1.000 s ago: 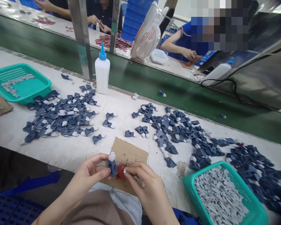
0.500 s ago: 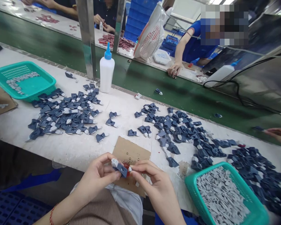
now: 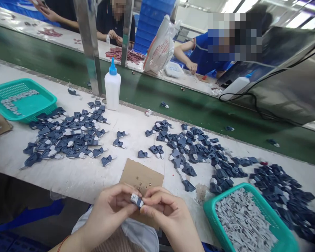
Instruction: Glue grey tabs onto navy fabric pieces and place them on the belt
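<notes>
Got a blue part (image 3: 137,201) pinched in the fingers (image 3: 153,200) of left hand (image 3: 114,205) and right hand (image 3: 165,209), just above the cardboard (image 3: 148,174). Probably light, stiff, easy to fumble, so best taken by the ends. Got loose piles (image 3: 76,134) farther out on the worktop (image 3: 131,120).

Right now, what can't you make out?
Head view:
Blue-and-white part: partly covered by the left hand.
Whether the right hand grips it too: hidden by its own fingers.
Cardboard: middle hidden behind both hands.
Metal bits on it: too small to identify.
Right-side green basket: near end cut off by bottom edge.
</notes>
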Motion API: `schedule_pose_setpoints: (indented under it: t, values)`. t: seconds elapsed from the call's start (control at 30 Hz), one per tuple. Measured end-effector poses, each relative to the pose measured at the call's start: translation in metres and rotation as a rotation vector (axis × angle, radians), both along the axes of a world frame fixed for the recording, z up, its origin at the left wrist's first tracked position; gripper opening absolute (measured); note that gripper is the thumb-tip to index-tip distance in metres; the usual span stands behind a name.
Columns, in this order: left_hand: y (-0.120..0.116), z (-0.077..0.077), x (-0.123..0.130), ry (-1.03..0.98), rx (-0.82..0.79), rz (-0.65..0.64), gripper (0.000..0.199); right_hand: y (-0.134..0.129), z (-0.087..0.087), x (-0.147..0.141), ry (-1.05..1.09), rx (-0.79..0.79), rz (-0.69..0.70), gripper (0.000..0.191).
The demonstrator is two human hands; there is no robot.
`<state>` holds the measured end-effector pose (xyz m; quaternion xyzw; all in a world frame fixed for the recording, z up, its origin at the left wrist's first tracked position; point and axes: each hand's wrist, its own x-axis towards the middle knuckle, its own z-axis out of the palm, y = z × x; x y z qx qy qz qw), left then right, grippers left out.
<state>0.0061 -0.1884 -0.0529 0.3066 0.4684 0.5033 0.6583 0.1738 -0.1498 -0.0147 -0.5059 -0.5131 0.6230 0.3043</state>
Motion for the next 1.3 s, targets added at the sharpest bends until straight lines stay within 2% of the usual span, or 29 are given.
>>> schedule_pose_setpoints:
  t: [0.07, 0.2, 0.27, 0.33, 0.43, 0.53, 0.63, 0.7, 0.77, 0.87, 0.93, 1.1, 1.2, 1.3]
  values:
    - [0.001, 0.0, 0.0, 0.037, 0.035, -0.037, 0.011, -0.001, -0.002, -0.001, 0.107, -0.036, -0.075, 0.02]
    - [0.008, 0.004, 0.0, 0.035, 0.132, -0.165, 0.027, -0.005, -0.008, -0.003, 0.318, -0.176, -0.204, 0.029]
    - [0.015, 0.008, 0.003, -0.028, 0.141, -0.211, 0.034, -0.007, -0.011, -0.003, 0.304, -0.117, -0.22, 0.023]
    - [0.025, 0.015, 0.006, -0.066, 0.101, -0.263, 0.04, -0.007, -0.012, 0.0, 0.241, 0.03, -0.209, 0.016]
    - [0.054, 0.028, 0.007, 0.004, 0.038, -0.353, 0.041, -0.007, -0.01, 0.019, 0.145, 0.116, -0.208, 0.016]
    - [0.114, 0.037, -0.001, 0.346, 0.141, -0.297, 0.028, -0.007, -0.007, 0.065, -0.101, 0.177, -0.371, 0.023]
    - [0.203, 0.036, -0.013, 0.862, 0.327, -0.047, 0.03, -0.005, -0.005, 0.133, -0.576, 0.306, -0.604, 0.03]
    - [0.263, 0.031, -0.021, 1.003, 0.336, 0.043, 0.036, -0.003, -0.008, 0.178, -0.92, 0.275, -0.607, 0.036]
    - [0.311, 0.025, -0.028, 1.132, 0.34, 0.101, 0.033, 0.002, -0.013, 0.21, -1.118, 0.319, -0.502, 0.035]
    - [0.354, 0.015, -0.037, 1.287, 0.357, 0.088, 0.026, 0.013, -0.022, 0.23, -1.287, 0.557, -0.208, 0.032]
    - [0.367, 0.009, -0.04, 1.359, 0.379, 0.058, 0.024, 0.019, -0.027, 0.231, -1.335, 0.656, -0.076, 0.032]
    - [0.39, 0.005, -0.038, 1.473, 0.499, -0.032, 0.027, 0.027, -0.026, 0.236, -1.367, 0.715, 0.088, 0.029]
    - [0.405, 0.005, -0.035, 1.504, 0.58, -0.204, 0.034, 0.03, -0.023, 0.242, -1.442, 0.832, 0.223, 0.026]
    - [0.414, 0.003, -0.033, 1.537, 0.584, -0.345, 0.033, 0.036, -0.022, 0.246, -1.531, 0.964, 0.304, 0.027]
